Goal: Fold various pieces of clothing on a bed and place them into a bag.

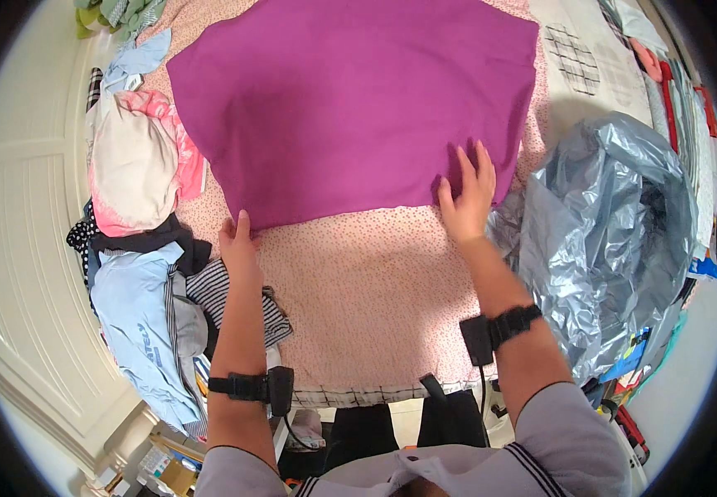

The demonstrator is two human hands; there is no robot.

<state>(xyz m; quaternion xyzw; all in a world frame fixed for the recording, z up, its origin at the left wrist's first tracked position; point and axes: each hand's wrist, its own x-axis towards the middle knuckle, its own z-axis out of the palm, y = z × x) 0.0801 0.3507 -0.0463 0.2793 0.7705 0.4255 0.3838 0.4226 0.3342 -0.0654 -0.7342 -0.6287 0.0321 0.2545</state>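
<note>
A purple cloth garment (pixel 358 118) lies spread almost flat on a pink speckled bedspread (pixel 358 292), its far edge cut off by the picture's top. At its near left corner, my left hand (pixel 240 245) pinches the hem between thumb and fingers. My right hand (pixel 469 192) rests on the cloth near its lower right corner, fingers apart and palm down. Both forearms wear black straps with small boxes and cables.
Left of the purple cloth lie a pink and cream garment (pixel 138 161), a light blue shirt (pixel 135 298) and a striped cloth (pixel 212 289). A large grey plastic bag (pixel 601 248) stands at the right. A cream panelled headboard or door (pixel 29 205) borders the left side.
</note>
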